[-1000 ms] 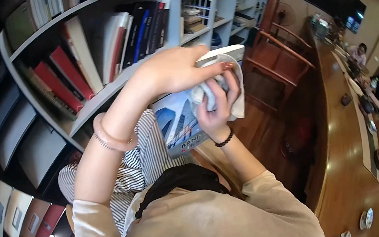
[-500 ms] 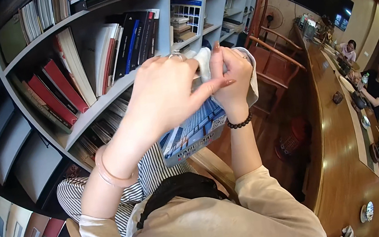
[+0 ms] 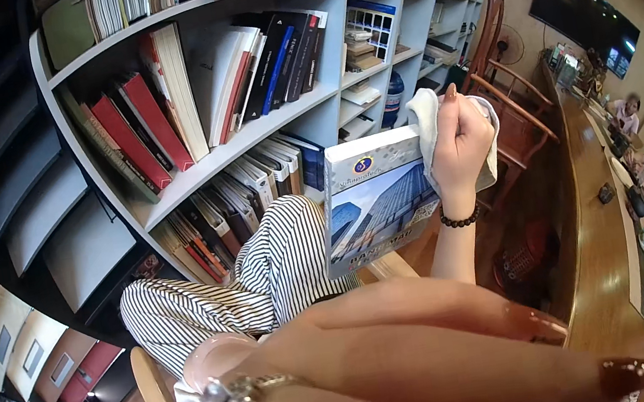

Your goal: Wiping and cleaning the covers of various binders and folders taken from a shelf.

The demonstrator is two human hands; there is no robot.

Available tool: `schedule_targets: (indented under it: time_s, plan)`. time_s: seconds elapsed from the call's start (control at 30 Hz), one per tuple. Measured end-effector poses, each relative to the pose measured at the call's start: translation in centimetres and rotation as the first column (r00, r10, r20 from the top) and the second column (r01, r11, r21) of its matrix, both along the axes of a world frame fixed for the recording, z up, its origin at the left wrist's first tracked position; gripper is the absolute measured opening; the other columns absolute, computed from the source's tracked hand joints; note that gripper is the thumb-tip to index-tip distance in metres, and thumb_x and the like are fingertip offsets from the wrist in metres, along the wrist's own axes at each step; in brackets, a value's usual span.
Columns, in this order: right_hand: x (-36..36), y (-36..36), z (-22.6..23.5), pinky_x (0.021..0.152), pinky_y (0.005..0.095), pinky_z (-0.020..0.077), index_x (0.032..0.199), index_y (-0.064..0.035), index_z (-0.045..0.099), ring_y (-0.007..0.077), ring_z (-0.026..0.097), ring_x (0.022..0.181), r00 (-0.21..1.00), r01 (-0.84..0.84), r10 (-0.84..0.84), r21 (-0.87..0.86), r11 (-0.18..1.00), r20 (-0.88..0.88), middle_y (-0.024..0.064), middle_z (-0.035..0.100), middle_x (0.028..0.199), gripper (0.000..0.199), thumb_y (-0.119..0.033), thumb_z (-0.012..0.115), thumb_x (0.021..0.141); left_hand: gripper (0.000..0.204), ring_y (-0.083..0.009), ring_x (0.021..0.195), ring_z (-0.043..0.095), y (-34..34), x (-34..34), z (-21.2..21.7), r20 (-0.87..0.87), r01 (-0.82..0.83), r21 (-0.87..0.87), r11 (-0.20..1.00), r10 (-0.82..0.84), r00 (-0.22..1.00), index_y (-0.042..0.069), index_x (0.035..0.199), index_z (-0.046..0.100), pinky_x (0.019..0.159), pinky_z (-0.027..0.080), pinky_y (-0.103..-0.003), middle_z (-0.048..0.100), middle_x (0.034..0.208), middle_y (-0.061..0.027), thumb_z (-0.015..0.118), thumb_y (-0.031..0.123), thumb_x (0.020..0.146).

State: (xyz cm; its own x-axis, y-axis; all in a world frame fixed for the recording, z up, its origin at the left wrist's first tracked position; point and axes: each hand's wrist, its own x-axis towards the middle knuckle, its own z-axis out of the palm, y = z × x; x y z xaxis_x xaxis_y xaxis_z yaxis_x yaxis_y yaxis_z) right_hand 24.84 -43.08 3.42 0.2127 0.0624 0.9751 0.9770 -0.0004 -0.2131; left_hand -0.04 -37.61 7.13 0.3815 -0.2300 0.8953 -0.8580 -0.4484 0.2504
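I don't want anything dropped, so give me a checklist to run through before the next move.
1. Right hand gripping the crumpled white fabric cloth: ok.
2. Cloth against the upper right part of the thick rectangular blue-and-grey book: ok.
3. Book's picture cover turned toward the camera: ok.
4. Left hand supporting the book: not ok; it is close to the camera, apart from the book.
5. Book's lower edge resting on something: cannot tell.

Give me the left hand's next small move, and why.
Probably bring the left hand to the left edge of the book to steady it: the right hand grips a white cloth at its right edge, while the left is close to the camera, off the book.
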Motion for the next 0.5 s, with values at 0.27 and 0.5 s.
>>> schedule_targets:
  time_s: [0.27,0.5]
  plan:
    - [0.0,-0.7,-0.8,0.052,0.0285,0.029,0.072,0.0049,0.054,0.0119,0.036,0.055,1.0,-0.011,0.011,0.043,0.999,-0.009,0.0039,0.042,0.058,0.034,-0.016,0.046,0.097,0.039,-0.028,0.119,0.051,0.8,-1.3,0.1,0.092,0.047,-0.112,0.993,-0.037,0.995,0.012,0.108,0.061,0.103,0.036,-0.042,0.057,0.125,-0.0114,0.073,0.026,0.074]
    - [-0.1,-0.8,-0.8,0.055,0.0285,0.0308,0.073,0.0053,0.054,0.013,0.039,0.058,0.997,-0.048,0.052,0.073,0.996,-0.051,0.0054,0.045,0.06,0.033,-0.016,0.046,0.097,0.041,-0.0282,0.122,0.048,1.8,-2.3,0.6,0.115,0.127,-0.156,0.979,-0.11,0.987,0.013,0.112,0.059,0.105,0.033,-0.042,0.055,0.128,-0.0127,0.071,0.031,0.077]
